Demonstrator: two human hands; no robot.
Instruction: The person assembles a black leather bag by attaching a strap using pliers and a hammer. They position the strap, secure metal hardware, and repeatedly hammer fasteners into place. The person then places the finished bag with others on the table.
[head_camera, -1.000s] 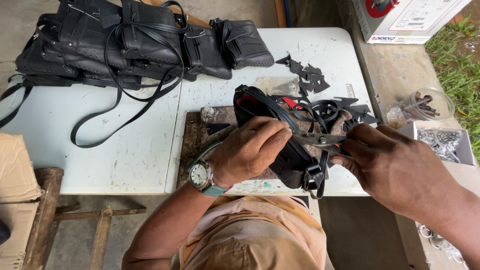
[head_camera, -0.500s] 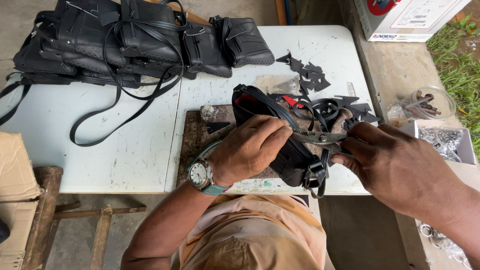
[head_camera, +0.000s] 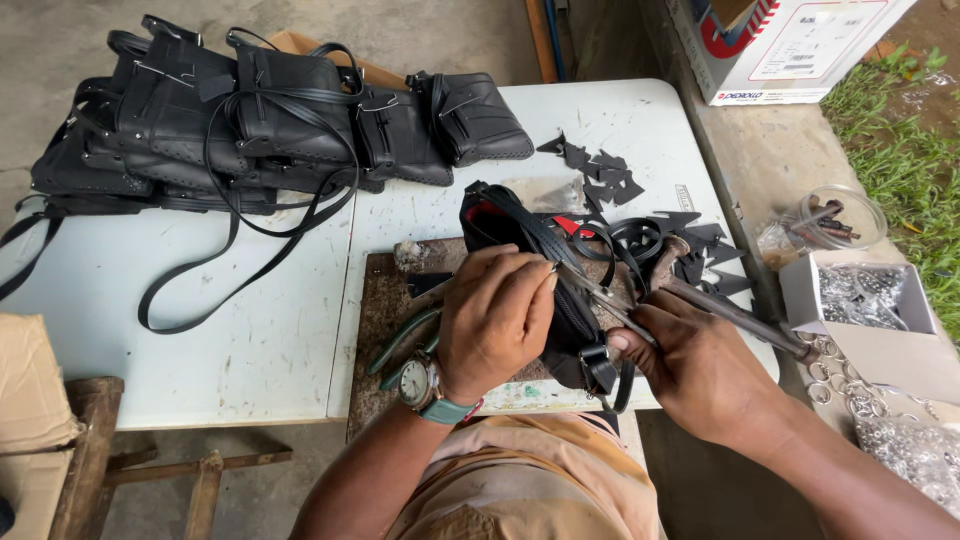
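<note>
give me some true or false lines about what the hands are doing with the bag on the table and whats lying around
1. The left hand presses on a black bag on the work board. True.
2. The right hand is bare of any tool. False: it grips a thin metal tool pointed at the bag's strap.
3. A wristwatch sits on the left wrist. True.
4. The pile of finished black bags lies on the floor. False: it lies on the white table, at its far left.
5. Green-handled pliers lie on the board beside the left hand. True.
6. The black leather scraps are packed inside the clear jar. False: they lie loose on the table.
</note>
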